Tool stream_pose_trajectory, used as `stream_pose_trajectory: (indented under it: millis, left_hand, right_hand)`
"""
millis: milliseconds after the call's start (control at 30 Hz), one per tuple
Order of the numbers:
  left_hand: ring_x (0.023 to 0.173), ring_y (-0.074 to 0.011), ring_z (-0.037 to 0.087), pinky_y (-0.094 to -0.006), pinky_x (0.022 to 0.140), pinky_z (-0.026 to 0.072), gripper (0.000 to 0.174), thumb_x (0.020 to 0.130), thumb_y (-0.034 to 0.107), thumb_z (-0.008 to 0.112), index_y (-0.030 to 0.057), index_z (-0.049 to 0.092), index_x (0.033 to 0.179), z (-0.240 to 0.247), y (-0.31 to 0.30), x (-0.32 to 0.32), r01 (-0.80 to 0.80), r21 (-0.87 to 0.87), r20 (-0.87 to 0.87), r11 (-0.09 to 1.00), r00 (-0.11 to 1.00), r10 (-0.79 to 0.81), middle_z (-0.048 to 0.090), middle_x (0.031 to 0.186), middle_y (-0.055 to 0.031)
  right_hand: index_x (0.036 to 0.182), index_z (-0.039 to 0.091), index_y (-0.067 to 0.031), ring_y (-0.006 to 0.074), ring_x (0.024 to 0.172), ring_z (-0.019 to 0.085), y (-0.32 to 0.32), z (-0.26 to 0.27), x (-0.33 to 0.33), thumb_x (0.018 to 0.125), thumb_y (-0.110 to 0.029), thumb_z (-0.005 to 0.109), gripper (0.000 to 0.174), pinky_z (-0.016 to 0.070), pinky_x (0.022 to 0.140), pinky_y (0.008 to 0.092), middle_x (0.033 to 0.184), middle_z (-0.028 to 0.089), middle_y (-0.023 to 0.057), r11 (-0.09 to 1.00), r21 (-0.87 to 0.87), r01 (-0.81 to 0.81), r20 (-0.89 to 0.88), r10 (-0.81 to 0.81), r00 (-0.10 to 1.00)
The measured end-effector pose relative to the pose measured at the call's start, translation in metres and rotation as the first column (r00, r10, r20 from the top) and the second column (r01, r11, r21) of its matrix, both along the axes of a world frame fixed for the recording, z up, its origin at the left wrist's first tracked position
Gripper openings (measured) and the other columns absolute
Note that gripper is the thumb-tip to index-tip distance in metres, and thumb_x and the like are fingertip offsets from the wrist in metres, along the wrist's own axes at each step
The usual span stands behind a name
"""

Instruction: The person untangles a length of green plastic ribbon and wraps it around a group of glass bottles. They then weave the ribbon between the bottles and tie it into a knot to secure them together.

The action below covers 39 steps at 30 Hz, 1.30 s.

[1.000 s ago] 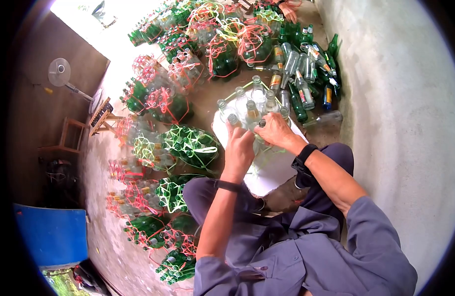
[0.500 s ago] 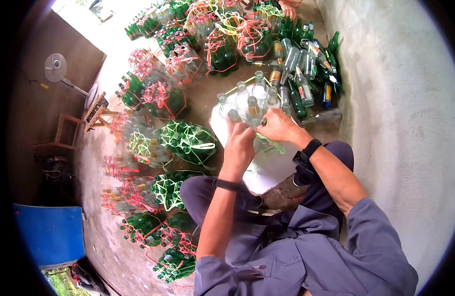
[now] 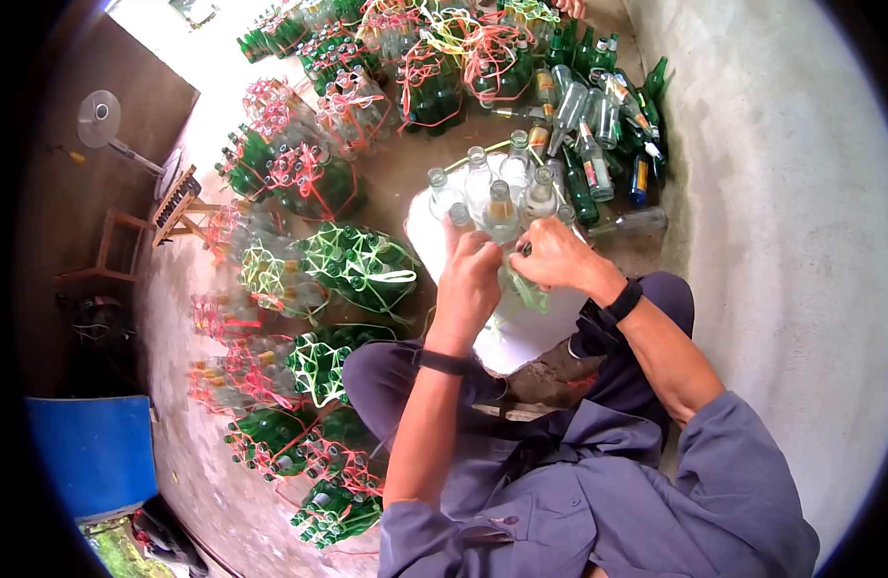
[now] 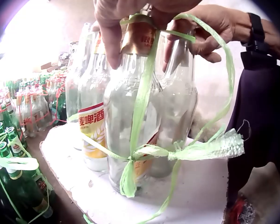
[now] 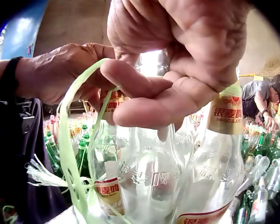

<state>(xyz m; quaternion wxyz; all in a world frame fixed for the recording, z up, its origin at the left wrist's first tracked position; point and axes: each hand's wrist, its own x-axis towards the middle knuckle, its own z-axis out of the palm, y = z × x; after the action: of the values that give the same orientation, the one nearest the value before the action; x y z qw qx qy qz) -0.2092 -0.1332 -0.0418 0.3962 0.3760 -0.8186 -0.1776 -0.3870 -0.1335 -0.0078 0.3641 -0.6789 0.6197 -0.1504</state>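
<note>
Several clear glass bottles (image 3: 502,214) stand upright in a cluster on a white block (image 3: 511,342), bound with light-green plastic twine (image 4: 142,105). My left hand (image 3: 471,279) grips the neck of the near-left bottle (image 4: 130,116), where the twine passes round the neck under the fingers. Close beside it, my right hand (image 3: 562,255) has its fingers curled and pinches the twine, which loops down from the fingertips in the right wrist view. A knot with a frayed tail (image 4: 210,147) lies against the front bottle at mid-height. My palms hide some bottle tops.
Loose bottles (image 3: 598,135) lie piled at the back right along a concrete wall (image 3: 781,212). Tied green bundles (image 3: 362,270) and pink-tied bundles (image 3: 314,178) fill the floor to the left and back. Another person (image 5: 263,95) bends over bottles behind. A fan (image 3: 99,118) stands far left.
A loop of green twine now hangs below my right hand, which has shifted slightly away from the left. My left hand keeps its place at the bottle neck. The head view has tilted slightly.
</note>
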Motion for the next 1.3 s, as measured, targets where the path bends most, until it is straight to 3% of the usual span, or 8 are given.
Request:
stream_pose_trajectory:
  millis: [233, 300, 600, 667, 733, 833, 1067, 1300]
  left_hand:
    - [0.103, -0.0339, 0.061, -0.0575, 0.123, 0.0188, 0.015, 0.076, -0.010, 0.060, 0.0000, 0.062, 0.087, -0.006, -0.002, 0.002, -0.015, -0.013, 0.006, 1.000, 1.000, 0.015, 0.063, 0.097, -0.0156]
    - [0.113, -0.0448, 0.054, -0.0571, 0.122, 0.0211, 0.014, 0.077, -0.010, 0.056, -0.0009, 0.060, 0.087, -0.006, 0.000, 0.000, 0.007, 0.045, -0.026, 0.999, 1.000, -0.006, 0.058, 0.100, -0.0182]
    - [0.126, -0.0515, 0.043, -0.0571, 0.119, 0.0251, 0.024, 0.080, -0.007, 0.055, 0.0032, 0.065, 0.099, -0.004, 0.001, 0.010, 0.015, 0.041, 0.052, 0.999, 0.999, -0.017, 0.055, 0.105, -0.0161]
    - [0.132, -0.0558, 0.037, -0.0571, 0.112, 0.0357, 0.024, 0.083, -0.006, 0.054, 0.0044, 0.065, 0.101, -0.007, 0.001, 0.010, 0.009, 0.051, 0.064, 0.999, 0.998, -0.012, 0.055, 0.108, -0.0163]
    - [0.133, -0.0579, 0.035, -0.0569, 0.108, 0.0396, 0.023, 0.084, -0.006, 0.054, 0.0046, 0.065, 0.101, -0.007, 0.001, 0.008, 0.006, 0.062, 0.058, 0.998, 0.998, -0.009, 0.055, 0.109, -0.0166]
    - [0.134, -0.0614, 0.031, -0.0567, 0.103, 0.0446, 0.021, 0.085, -0.006, 0.054, 0.0044, 0.064, 0.101, -0.008, 0.003, 0.008, 0.002, 0.065, 0.054, 0.998, 0.999, -0.006, 0.055, 0.110, -0.0174]
    - [0.134, -0.0633, 0.029, -0.0589, 0.100, 0.0450, 0.017, 0.085, -0.006, 0.054, 0.0034, 0.061, 0.096, 0.000, 0.003, 0.009, 0.008, 0.058, 0.051, 0.998, 0.999, -0.011, 0.055, 0.111, -0.0193]
    - [0.136, -0.0628, 0.026, -0.0594, 0.102, 0.0433, 0.015, 0.084, -0.006, 0.053, 0.0031, 0.059, 0.095, 0.001, 0.003, 0.009, 0.030, 0.167, 0.018, 0.985, 0.999, -0.034, 0.055, 0.111, -0.0198]
  right_hand:
    - [0.100, 0.071, 0.0091, 0.0221, 0.051, 0.068, 0.010, 0.003, 0.002, 0.086, -0.026, 0.063, 0.038, 0.0563, 0.060, 0.0333, 0.054, 0.063, 0.0177, 0.994, -0.104, 0.015, 0.011, -0.014, 1.000]
    - [0.101, 0.071, 0.0086, 0.0216, 0.052, 0.069, 0.013, 0.003, 0.000, 0.086, -0.026, 0.063, 0.038, 0.0561, 0.060, 0.0332, 0.054, 0.064, 0.0176, 0.994, -0.106, 0.013, 0.012, -0.012, 1.000]
    - [0.128, 0.058, 0.0115, 0.0139, 0.065, 0.070, 0.019, 0.063, -0.024, 0.087, -0.022, 0.069, 0.054, 0.0570, 0.058, 0.0276, 0.092, 0.074, 0.0147, 0.982, 0.183, -0.044, 0.274, -0.009, 0.962]
    - [0.122, 0.063, 0.0090, 0.0139, 0.064, 0.068, 0.006, 0.087, -0.032, 0.088, -0.023, 0.069, 0.047, 0.0560, 0.057, 0.0295, 0.094, 0.074, 0.0150, 0.985, 0.157, -0.074, 0.193, 0.043, 0.980]
    - [0.110, 0.066, 0.0063, 0.0229, 0.065, 0.070, -0.020, 0.095, -0.041, 0.087, -0.025, 0.069, 0.038, 0.0553, 0.062, 0.0369, 0.088, 0.071, 0.0189, 0.941, -0.179, -0.287, -0.208, 0.249, 0.946]
    - [0.093, 0.064, 0.0013, 0.0382, 0.082, 0.067, -0.058, 0.094, -0.040, 0.087, -0.031, 0.068, 0.033, 0.0522, 0.074, 0.0478, 0.083, 0.068, 0.0213, 0.781, -0.455, -0.427, -0.495, 0.176, 0.851]
    - [0.093, 0.061, -0.0029, 0.0352, 0.094, 0.066, -0.128, 0.066, -0.001, 0.087, -0.033, 0.070, 0.032, 0.0518, 0.083, 0.0461, 0.092, 0.067, 0.0171, 0.706, -0.293, -0.645, -0.720, 0.281, 0.634]
    - [0.093, 0.063, -0.0015, 0.0337, 0.098, 0.065, -0.152, 0.043, 0.006, 0.084, -0.031, 0.074, 0.032, 0.0515, 0.087, 0.0439, 0.094, 0.067, 0.0164, 0.685, -0.200, -0.701, -0.719, 0.384, 0.579]
